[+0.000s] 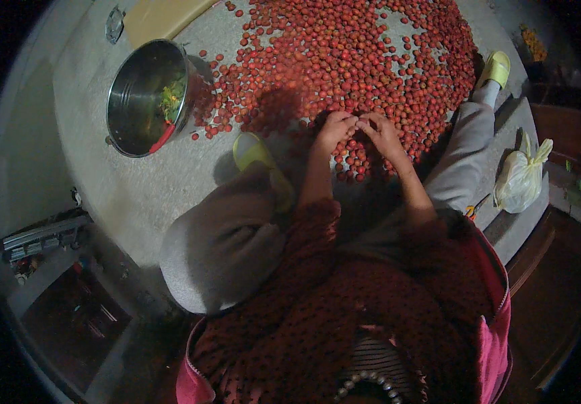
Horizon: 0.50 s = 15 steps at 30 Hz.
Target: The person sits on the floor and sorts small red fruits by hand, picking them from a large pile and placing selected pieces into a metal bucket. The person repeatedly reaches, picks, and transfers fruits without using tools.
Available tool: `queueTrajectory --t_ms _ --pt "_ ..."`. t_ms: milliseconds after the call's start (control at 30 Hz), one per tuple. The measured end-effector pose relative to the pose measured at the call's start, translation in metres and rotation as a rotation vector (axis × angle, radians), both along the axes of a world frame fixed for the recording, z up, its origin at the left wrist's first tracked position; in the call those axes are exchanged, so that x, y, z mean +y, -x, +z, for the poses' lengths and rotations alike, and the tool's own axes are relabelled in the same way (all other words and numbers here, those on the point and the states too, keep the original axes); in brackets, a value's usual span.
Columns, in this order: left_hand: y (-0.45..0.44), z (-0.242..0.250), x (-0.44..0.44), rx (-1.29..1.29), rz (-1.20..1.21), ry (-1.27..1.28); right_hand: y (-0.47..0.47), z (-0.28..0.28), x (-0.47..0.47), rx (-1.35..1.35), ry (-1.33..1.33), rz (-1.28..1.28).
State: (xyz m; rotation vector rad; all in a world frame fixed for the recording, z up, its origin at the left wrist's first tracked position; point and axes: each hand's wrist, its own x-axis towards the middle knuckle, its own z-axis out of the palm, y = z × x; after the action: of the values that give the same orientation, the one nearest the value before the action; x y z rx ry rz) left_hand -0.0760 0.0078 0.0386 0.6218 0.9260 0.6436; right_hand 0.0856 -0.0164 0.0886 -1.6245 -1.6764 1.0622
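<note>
Small round red fruits, which look like hawthorn berries [341,65], are spread widely over the concrete floor in front of me. My left hand [339,127] and my right hand [380,132] meet at their fingertips, low over the near edge of the spread. Whatever lies between the fingers is too small and hidden to make out. A few of the fruits lie beneath and just this side of my hands, between my forearms.
A metal bucket [146,98] with green leaves and a red-handled tool [163,138] inside stands at the left. My feet in yellow-green slippers flank the fruits. At the right, a tied plastic bag [520,177] and orange-handled pliers or snips [472,211] lie on a ledge.
</note>
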Motion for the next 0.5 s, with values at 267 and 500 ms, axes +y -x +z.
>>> queueTrajectory --t_ms 267,500 --pt "-0.013 -0.004 -0.005 -0.156 0.278 0.040 0.016 -0.034 0.008 1.226 0.675 -0.530" --pt "-0.012 -0.020 -0.011 0.170 0.260 -0.353 0.034 -0.050 0.018 0.807 0.485 -0.568"
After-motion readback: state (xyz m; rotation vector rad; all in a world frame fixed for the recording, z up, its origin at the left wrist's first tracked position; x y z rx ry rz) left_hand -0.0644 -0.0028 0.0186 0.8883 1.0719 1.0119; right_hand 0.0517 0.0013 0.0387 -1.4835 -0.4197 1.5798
